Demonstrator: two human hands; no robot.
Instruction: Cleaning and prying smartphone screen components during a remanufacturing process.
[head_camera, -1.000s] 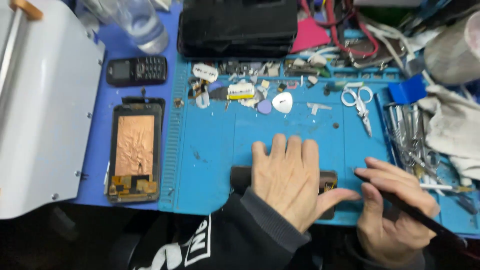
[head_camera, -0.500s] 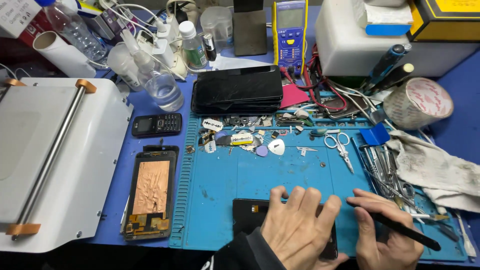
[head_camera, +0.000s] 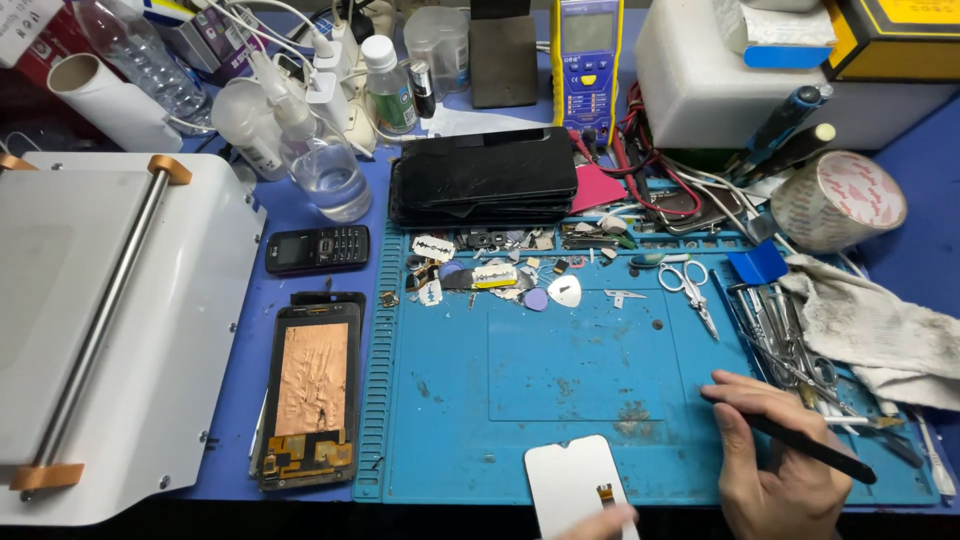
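1. Cluttered repair table (head_camera: 300, 215) with blue cover; blue silicone work mat (head_camera: 580, 385) in the middle.
2. Right hand (head_camera: 775, 470) at the mat's lower right, grip closed around a thin black tool (head_camera: 800, 445), held like a pen, tip pointing left, low over the mat.
3. Left hand (head_camera: 600, 525) barely in view at the bottom edge; only fingertips show, touching the lower end of a white phone panel (head_camera: 570, 480). Grip state: cannot tell.
4. White phone panel lies flat on the mat's bottom edge, just left of the right hand, small dark connector near its lower end.
5. Left of the mat: opened phone with copper-coloured back (head_camera: 310, 385); above it a small black keypad phone (head_camera: 318, 248).
6. Far left: white machine with a steel roller bar (head_camera: 100, 320).
7. Top of mat: loose small parts, razor blades, picks (head_camera: 500, 275); stack of dark phone screens (head_camera: 485, 185) above that.
8. Right side: scissors (head_camera: 690, 285), tweezers and metal tools (head_camera: 785, 335), dirty white rag (head_camera: 880, 330), tape roll (head_camera: 835, 200).
9. Back row: yellow multimeter (head_camera: 587, 60), clear bottles (head_camera: 320, 165), white box (head_camera: 720, 70).
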